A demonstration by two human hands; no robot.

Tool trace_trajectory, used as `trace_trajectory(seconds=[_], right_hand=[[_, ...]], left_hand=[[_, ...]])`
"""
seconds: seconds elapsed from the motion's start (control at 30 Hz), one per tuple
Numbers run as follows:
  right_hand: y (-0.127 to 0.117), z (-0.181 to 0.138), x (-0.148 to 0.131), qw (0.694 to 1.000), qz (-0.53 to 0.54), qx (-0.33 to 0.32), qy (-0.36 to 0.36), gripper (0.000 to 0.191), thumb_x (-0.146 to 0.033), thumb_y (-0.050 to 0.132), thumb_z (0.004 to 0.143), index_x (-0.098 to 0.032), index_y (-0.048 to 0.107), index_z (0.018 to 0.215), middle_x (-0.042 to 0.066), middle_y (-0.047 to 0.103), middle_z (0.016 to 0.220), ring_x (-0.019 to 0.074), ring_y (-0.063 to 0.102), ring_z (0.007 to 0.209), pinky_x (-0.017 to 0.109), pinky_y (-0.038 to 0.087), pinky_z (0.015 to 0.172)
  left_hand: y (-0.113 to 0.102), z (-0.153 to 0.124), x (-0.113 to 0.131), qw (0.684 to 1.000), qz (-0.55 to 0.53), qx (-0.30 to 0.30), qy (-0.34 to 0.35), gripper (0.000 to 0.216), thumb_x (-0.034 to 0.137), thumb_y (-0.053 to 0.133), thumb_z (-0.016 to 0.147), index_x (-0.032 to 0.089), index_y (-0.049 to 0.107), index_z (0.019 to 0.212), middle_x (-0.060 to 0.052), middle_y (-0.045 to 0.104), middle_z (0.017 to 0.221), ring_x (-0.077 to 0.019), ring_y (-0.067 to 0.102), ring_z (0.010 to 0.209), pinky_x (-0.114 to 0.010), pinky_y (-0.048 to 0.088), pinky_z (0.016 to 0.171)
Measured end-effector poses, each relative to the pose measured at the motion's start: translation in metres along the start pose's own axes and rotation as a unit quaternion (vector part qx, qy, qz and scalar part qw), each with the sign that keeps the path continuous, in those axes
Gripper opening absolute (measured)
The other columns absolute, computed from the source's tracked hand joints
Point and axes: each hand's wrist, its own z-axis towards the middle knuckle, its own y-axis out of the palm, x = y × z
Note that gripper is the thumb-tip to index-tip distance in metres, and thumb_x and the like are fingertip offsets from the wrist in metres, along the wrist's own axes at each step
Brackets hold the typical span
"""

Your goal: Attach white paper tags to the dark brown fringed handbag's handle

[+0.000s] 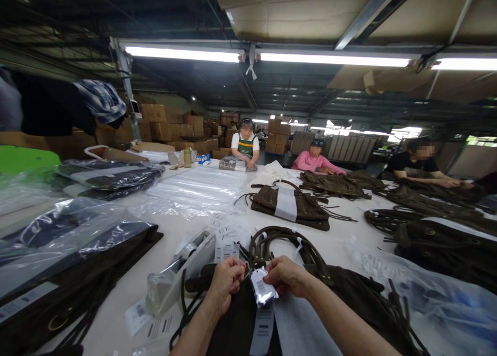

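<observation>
A warehouse packing table [341,244] under strip lights, stacked cardboard boxes [166,123] behind, brown bags spread across it.

Clear plastic sleeves at the left [77,231] each hold a dark bag, with a white barcode label on the nearest one; its print is too small to read. More barcode stickers [227,242] lie loose by a tape dispenser [182,273]. The left hand [227,283] and right hand [287,275] are both closed in a pinch on a small silvery tag packet [263,287], held between them just above the brown bag [349,299] lying in front of the person; the tag shows a barcode, unreadable. A white paper strip [263,330] hangs below it. Three other people sit along the far side.
</observation>
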Motion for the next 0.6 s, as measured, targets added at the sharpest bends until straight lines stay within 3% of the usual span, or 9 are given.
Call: trace_trajectory(seconds=[0.3,0.6], right_hand=[[0.000,0.003,0.008,0.999,0.024,-0.012,0.024,0.015,-0.007,0.051,0.051,-0.018,0.045,0.060,-0.003,0.048,0.042,0.0083,0.040,0.036,0.018,0.022,0.032],[-0.001,0.002,0.009,0.998,0.041,-0.040,0.028,0.014,-0.009,0.052,0.050,-0.017,0.045,0.059,-0.002,0.050,0.046,0.0078,0.042,0.037,0.017,0.021,0.033]], left_hand=[[0.001,-0.018,0.009,0.986,0.152,-0.031,-0.067,0.019,0.015,0.051,0.049,0.015,0.047,0.068,0.005,0.048,0.038,-0.0012,0.023,0.028,-0.017,0.008,0.033],[-0.005,-0.024,0.005,0.979,0.162,-0.068,-0.103,0.015,0.023,0.060,0.054,0.015,0.049,0.061,0.003,0.052,0.043,-0.0022,0.028,0.027,-0.018,0.013,0.032]])
